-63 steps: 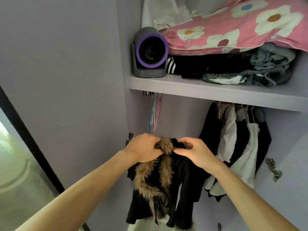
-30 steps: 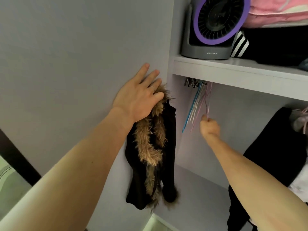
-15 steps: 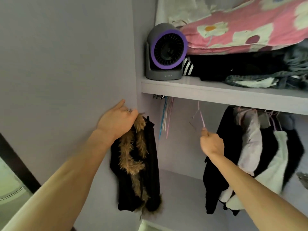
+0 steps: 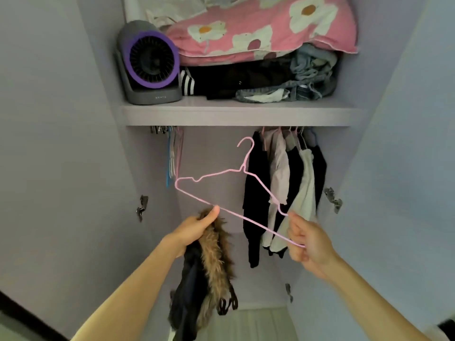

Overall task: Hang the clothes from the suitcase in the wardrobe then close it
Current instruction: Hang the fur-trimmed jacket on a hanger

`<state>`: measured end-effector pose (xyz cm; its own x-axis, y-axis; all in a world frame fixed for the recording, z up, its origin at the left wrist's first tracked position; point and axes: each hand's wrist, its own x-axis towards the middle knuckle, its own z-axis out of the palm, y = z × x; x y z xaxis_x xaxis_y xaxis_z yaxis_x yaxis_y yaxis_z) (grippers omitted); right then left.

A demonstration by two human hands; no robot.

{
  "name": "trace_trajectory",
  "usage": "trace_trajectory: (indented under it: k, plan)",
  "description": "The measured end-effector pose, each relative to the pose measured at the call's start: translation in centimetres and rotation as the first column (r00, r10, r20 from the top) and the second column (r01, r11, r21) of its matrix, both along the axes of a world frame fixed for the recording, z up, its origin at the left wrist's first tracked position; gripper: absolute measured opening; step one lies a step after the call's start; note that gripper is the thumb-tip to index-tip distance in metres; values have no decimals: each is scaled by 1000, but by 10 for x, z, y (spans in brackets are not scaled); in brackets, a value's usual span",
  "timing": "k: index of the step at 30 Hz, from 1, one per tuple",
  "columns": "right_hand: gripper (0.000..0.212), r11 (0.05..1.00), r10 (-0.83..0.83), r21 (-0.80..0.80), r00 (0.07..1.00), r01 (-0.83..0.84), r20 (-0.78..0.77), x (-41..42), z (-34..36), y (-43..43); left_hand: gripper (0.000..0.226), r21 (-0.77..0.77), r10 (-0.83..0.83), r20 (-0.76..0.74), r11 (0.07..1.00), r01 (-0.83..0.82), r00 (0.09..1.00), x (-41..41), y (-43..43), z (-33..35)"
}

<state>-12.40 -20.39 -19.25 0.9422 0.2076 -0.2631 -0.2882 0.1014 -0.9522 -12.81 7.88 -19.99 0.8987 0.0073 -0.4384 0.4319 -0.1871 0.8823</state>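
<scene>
Left hand grips the fur-collared black coat dangling before the open wardrobe, right hand pinches the pink wire hanger corner; thin wire may twist or snag fur, heavy coat could slip off.

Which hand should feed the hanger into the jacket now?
Right, probably. The right hand grips the pink hanger by its end, free to steer it. The left hand is occupied, holding the fur-collared jacket by its collar, thumb against the hanger's bottom bar.

Black fur-trimmed coat dangling, pink hanger tilted
</scene>
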Motion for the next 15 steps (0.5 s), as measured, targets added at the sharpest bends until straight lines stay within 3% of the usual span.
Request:
trace_trajectory:
  k: [3, 6, 8, 12, 15]
  plan:
    - [53, 994, 89, 70, 994, -85, -62, -13, -10, -12, 44, -55, 18, 53, 998, -15, 998, 8, -39, -7]
    - [50, 957, 215, -195, 977, -213, -11, -9, -19, -43, 31, 14, 40, 121, 999, -42, 992, 19, -66, -2]
    - [28, 911, 302, -298, 953, -284, 17, -7, -13, -61, 29, 98, -37, 152, 995, 22, 988, 22, -81, 8]
    - [44, 951, 296, -82, 955, -297, -27, 3, 1, -81, 25, 149, -162, 185, 979, 135, 969, 27, -108, 24]
    - [47, 967, 211, 159, 976, -199, -58, 14, 12, -91, 27, 158, -272, 170, 956, 247, 947, 29, -128, 34]
